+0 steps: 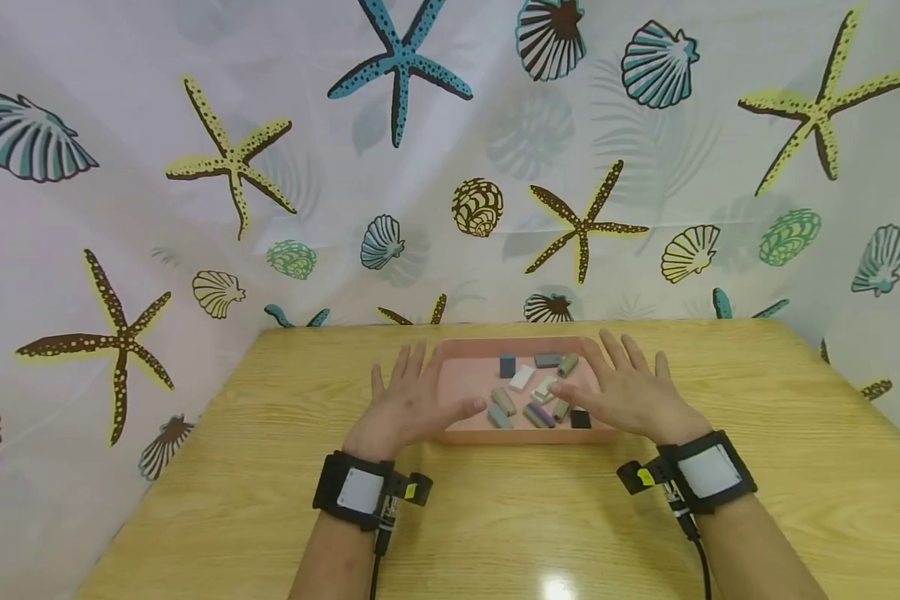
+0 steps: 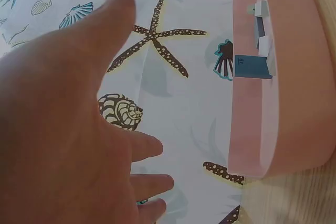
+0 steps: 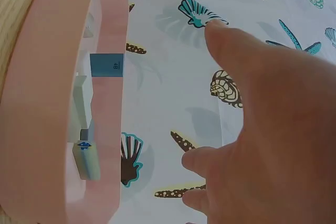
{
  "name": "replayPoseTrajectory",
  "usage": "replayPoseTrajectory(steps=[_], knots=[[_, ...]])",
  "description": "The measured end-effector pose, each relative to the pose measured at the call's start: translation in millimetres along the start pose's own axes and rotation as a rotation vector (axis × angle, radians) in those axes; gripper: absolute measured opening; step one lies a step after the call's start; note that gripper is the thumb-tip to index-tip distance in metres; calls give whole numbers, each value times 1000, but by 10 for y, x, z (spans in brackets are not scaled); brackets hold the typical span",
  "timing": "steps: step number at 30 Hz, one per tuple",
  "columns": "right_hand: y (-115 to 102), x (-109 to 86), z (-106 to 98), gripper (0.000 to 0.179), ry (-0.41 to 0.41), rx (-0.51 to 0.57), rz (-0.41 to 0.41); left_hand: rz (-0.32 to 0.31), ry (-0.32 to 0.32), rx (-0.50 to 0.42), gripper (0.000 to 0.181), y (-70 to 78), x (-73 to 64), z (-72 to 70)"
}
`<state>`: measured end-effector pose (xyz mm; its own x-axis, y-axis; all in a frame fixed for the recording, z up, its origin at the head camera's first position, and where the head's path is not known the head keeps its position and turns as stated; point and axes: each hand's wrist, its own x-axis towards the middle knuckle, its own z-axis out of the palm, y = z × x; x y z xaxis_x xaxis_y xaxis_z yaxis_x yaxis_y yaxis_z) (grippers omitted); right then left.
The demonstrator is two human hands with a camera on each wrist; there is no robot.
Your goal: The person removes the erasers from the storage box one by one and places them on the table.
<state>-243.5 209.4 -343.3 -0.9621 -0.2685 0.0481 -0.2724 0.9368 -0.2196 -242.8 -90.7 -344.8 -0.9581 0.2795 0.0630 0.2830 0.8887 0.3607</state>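
A shallow pink tray (image 1: 525,437) on the table holds several small blocks that look like erasers. Among them are an upright blue one (image 1: 507,365) marked 4B in the right wrist view, a white one (image 1: 522,378), a black one (image 1: 581,419) and a purple-striped one (image 1: 538,415). By the tray's left end, my left hand (image 1: 405,408) is held with fingers spread and nothing in it. My right hand (image 1: 637,396) is likewise spread at the right end, its thumb overlapping the tray in the head view. Both wrist views show the hands apart from the tray wall (image 2: 304,103).
The wooden table (image 1: 487,517) extends in front of the tray and to both sides. Behind it hangs a white cloth (image 1: 435,283) printed with starfish and shells. Each wrist wears a black strap (image 1: 352,490) with a small camera and a cable.
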Motion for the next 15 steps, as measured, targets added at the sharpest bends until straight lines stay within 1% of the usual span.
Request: replayPoseTrajectory(steps=[3, 10, 13, 15], knots=[[-18, 0, -3, 90, -5, 2, -6, -19, -20, -19, 99, -21, -5, 10], [-67, 50, 43, 77, 12, 14, -48, -48, -48, -9, 93, -91, -2, 33], [-74, 62, 72, 72, 18, 2, -65, -59, -76, -37, 91, -118, 4, 46], [-74, 69, 94, 69, 27, -19, -74, -53, -90, -60, 86, -134, 14, 56]])
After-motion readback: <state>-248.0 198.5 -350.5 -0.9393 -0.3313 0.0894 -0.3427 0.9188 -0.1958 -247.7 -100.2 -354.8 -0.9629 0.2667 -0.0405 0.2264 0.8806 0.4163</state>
